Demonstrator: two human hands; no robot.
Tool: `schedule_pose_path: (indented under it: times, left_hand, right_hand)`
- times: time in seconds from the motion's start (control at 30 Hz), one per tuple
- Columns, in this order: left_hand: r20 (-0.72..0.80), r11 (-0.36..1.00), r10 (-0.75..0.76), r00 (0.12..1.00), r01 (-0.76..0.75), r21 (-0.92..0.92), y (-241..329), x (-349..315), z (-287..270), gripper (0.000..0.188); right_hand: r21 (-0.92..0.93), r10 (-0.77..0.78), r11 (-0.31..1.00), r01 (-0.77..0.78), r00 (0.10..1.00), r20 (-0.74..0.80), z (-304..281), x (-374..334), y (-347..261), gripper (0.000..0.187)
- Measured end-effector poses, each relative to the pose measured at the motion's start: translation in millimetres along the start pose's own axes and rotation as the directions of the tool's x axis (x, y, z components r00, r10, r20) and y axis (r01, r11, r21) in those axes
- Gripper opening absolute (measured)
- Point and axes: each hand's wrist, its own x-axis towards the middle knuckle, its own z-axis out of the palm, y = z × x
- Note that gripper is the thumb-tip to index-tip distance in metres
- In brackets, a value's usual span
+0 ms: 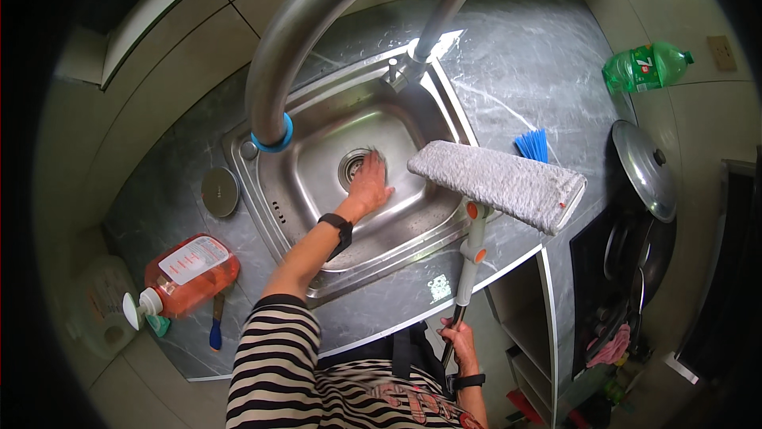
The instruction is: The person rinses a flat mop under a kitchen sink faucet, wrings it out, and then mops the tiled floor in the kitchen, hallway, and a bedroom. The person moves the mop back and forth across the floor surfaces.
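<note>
My left hand (369,185) reaches down into the stainless steel sink (309,234), next to the drain (350,167). Its fingers are stretched out with the thumb apart, and the fingertips are smeared by motion. I see nothing held in it, though the fingertips' contact with the drain is unclear. Low on the right, my right hand (460,343) is closed round the black handle of a flat mop (500,183). The mop is raised with its fluffy grey pad upward, above the sink's right rim and the counter. A white and orange joint links pad and handle.
A large curved faucet (274,56) arches over the sink. Left on the marbled counter (516,48) are a round scale-like disc (220,192), an orange pump bottle (190,274) and a blue-handled brush (216,326). Rightward are blue bristles (532,146), a green bottle (644,68) and a pot lid (647,167).
</note>
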Motion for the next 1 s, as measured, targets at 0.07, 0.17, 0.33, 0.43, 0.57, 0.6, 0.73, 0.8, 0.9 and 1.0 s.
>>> schedule_pose_path:
  times: [0.07, 0.17, 0.33, 0.43, 0.57, 0.6, 0.73, 0.8, 0.9, 1.0]
  left_hand:
    - [0.051, 0.997, 0.016, 0.999, -0.011, -0.081, 3.1, 4.5, -18.2, 0.063]
    - [-0.185, 0.96, 0.063, 0.981, -0.111, -0.258, -15.9, 37.6, -32.1, 0.054]
    - [-0.135, 0.998, -0.005, 0.991, 0.012, 0.054, 2.1, 63.5, -19.6, 0.056]
    - [0.053, 0.993, 0.11, 0.993, -0.108, -0.039, 6.2, 45.4, -16.0, 0.053]
    - [-0.255, 0.837, 0.173, 0.951, -0.279, -0.471, -13.8, 5.1, -17.5, 0.039]
    - [-0.378, 0.799, 0.105, 0.92, -0.305, -0.518, -12.1, -12.4, -33.0, 0.036]
    - [-0.147, 0.366, -0.339, 0.929, -0.014, -0.93, -29.4, -58.8, -69.7, 0.029]
    - [-0.21, 0.266, -0.466, 0.859, -0.091, -0.96, -34.2, -72.6, -82.5, 0.028]
    - [-0.438, 0.553, -0.397, 0.807, -0.17, -0.815, -23.0, -78.9, -99.5, 0.032]
    - [-0.662, 0.638, -0.316, 0.679, -0.364, -0.678, 21.8, -64.3, -121.8, 0.038]
  right_hand:
    - [-0.024, 0.015, 1.0, -0.015, 1.0, 0.005, -0.4, -1.5, -3.8, 0.027]
    - [-0.007, -0.004, 1.0, 0.004, 0.999, 0.037, -1.1, 0.1, -2.9, 0.027]
    - [-0.02, -0.011, 1.0, 0.011, 1.0, 0.022, 0.3, 4.1, -3.8, 0.028]
    - [-0.025, -0.004, 1.0, 0.005, 1.0, 0.026, -4.2, 3.4, 2.3, 0.029]
    - [-0.033, -0.005, 0.999, 0.006, 1.0, 0.031, -1.6, 3.5, -4.4, 0.031]
    - [-0.03, -0.007, 1.0, 0.008, 1.0, 0.027, -2.4, 3.3, -2.6, 0.031]
    - [-0.022, -0.031, 0.999, 0.031, 0.999, 0.039, -4.6, 6.8, 0.4, 0.033]
    - [-0.035, -0.03, 0.999, 0.031, 0.999, 0.034, -3.8, 5.5, -2.6, 0.033]
    - [-0.031, -0.044, 0.998, 0.046, 0.998, 0.051, -5.1, 6.8, -1.4, 0.032]
    - [-0.047, -0.046, 0.998, 0.049, 0.997, 0.06, -7.3, 8.7, -1.0, 0.033]
